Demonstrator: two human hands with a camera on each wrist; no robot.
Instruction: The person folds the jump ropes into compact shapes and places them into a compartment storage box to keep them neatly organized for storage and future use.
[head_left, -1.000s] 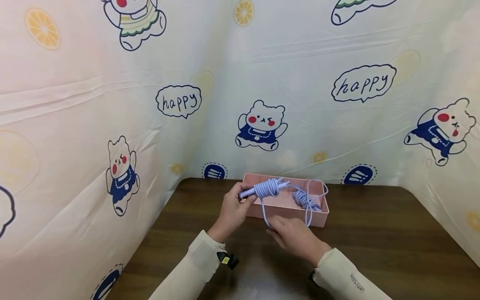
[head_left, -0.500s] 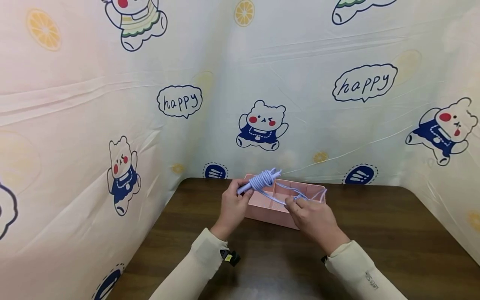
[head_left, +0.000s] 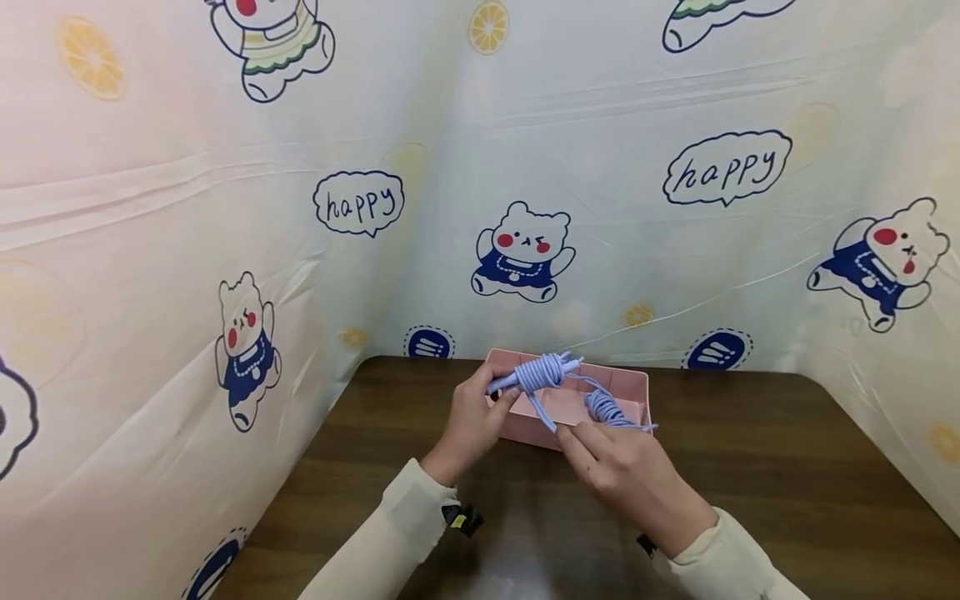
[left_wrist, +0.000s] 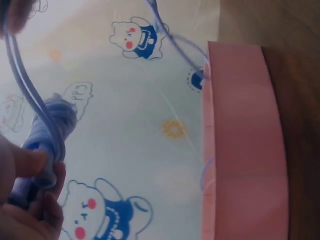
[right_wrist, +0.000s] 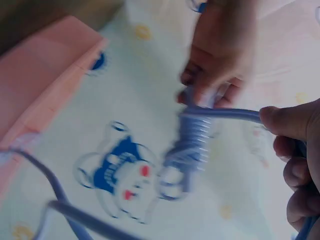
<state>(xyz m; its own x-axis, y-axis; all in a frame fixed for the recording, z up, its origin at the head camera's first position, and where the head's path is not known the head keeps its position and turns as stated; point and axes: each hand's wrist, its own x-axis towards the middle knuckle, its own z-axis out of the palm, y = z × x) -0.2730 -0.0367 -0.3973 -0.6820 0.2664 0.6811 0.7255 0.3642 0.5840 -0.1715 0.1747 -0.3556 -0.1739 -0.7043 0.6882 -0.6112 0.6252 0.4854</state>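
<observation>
My left hand (head_left: pixel 476 421) grips the near end of a lilac-blue jump rope (head_left: pixel 542 372), its cord wound in several turns around its handles, held over the box. In the left wrist view, the left thumb presses on the handle ends (left_wrist: pixel 46 172). My right hand (head_left: pixel 637 471), lower and to the right, pinches a length of cord (right_wrist: pixel 232 114) running from the wound turns, stretched between the hands. A second wound bundle of lilac-blue cord (head_left: pixel 604 408) lies in the right part of the pink box (head_left: pixel 528 430). Part of the box is hidden behind my hands.
The long pink box stands near the back of a dark wooden table (head_left: pixel 750 467). Patterned cloth (head_left: pixel 600 275) hangs behind and at both sides. Loose cord (right_wrist: pixel 55 187) loops near the box wall in the right wrist view.
My right hand has moved right from beneath the wound jump rope, then slightly down, with the cord. The jump rope tilted upward, then came back lower. The left hand keeps its grip.
</observation>
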